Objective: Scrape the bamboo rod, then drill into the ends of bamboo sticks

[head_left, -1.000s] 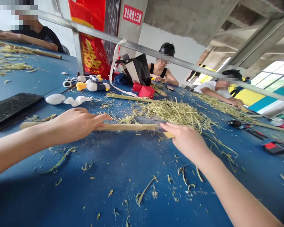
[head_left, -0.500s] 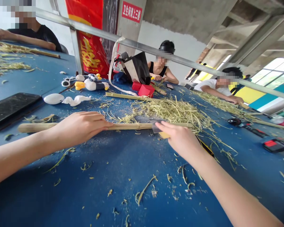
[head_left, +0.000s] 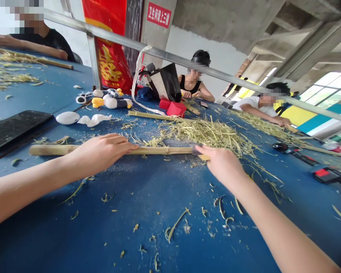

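Bamboo stick (head_left: 177, 150) lay across the desk (head_left: 147, 227) at twelve o'clock, long axis running nine to three; the left hand (head_left: 107, 148) clasped it toward nine, the right hand (head_left: 223, 163) gripped a grey-and-yellow pad (head_left: 204, 157) against it toward three.

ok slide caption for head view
Left hand on a bamboo pole, right hand holding something grey and yellow against it, shavings beyond.

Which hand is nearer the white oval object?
Left. The left hand holds the stick, right of the white oval object and nearer the camera; the right hand is farther right.
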{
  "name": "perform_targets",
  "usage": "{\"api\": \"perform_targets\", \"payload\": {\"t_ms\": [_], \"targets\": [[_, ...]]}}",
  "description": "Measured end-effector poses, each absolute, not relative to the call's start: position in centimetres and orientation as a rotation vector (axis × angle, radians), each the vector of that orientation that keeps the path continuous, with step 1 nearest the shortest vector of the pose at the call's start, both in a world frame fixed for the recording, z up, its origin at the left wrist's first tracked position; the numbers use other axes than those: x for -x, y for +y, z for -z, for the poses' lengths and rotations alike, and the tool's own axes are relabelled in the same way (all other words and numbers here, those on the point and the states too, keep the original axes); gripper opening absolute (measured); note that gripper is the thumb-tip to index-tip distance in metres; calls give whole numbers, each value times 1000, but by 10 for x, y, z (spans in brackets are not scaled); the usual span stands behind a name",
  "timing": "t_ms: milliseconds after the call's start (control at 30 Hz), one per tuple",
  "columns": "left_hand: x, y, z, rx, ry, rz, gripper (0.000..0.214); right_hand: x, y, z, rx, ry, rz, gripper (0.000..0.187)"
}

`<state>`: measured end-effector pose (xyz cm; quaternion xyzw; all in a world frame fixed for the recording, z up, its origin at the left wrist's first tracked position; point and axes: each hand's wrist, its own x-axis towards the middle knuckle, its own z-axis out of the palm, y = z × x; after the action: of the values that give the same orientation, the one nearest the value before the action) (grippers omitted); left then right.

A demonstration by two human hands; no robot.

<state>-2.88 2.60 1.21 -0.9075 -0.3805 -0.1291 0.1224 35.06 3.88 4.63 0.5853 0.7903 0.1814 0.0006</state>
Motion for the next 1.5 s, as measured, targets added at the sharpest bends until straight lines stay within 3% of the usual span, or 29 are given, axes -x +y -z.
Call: {"api": "perform_targets", "payload": {"t_ms": [100,300,500,700,933,1100,1167,1333,1500], "targets": [[28,26,-12,2644,-1125,391,41,-355,40,-48,-1892,2342,-689,64],[27,25,-9,2671,-1199,462,41,-325,20,-40,-1468,2776,-529,86],[28,30,0,2665,-1283,493,46,-347,37,-46,-1873,2371,-649,66],[26,30,1,2673,-1343,547,47,-319,20,-36,-1399,2730,-666,79],[27,33,-1,2640,-1227,498,50,-350,40,-43,-1797,2426,-669,68],[27,32,-1,2636,-1214,459,51,-327,25,-35,-1392,2802,-658,83],[27,32,-1,2631,-1259,451,50,-333,29,-35,-1460,2800,-610,84],[30,35,2,2676,-1331,471,47,-350,41,-41,-1858,2336,-716,63],[33,37,4,2738,-1393,466,45,-323,23,-36,-1484,2664,-699,74]]}}
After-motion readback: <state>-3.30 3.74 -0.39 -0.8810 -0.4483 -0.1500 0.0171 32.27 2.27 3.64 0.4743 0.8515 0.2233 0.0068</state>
